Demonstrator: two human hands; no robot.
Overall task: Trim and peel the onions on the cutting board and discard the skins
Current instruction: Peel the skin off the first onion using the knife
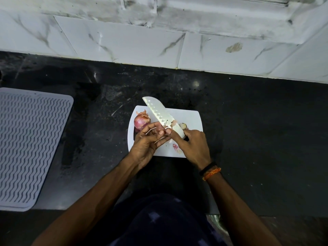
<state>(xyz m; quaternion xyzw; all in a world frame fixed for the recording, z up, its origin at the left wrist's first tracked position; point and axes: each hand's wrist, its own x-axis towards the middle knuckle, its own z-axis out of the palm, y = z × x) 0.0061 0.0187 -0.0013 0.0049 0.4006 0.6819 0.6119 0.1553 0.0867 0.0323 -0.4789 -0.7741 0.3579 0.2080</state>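
knife (160,115) handle hidden in right hand (192,145), second onion (162,129) mostly behind fingers (160,132)

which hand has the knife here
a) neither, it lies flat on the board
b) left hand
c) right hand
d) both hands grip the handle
c: the right hand grips the handle end of the knife, blade raised over the cutting board, while the left hand holds a piece of onion at the blade.

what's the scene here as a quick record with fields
surface: dark countertop
board: white cutting board
left hand: holds a partly hidden onion being peeled
right hand: grips knife, blade pointing away
unpeeled onion: on board, left side
skin scrap: on board
mat: grey ridged mat, far left
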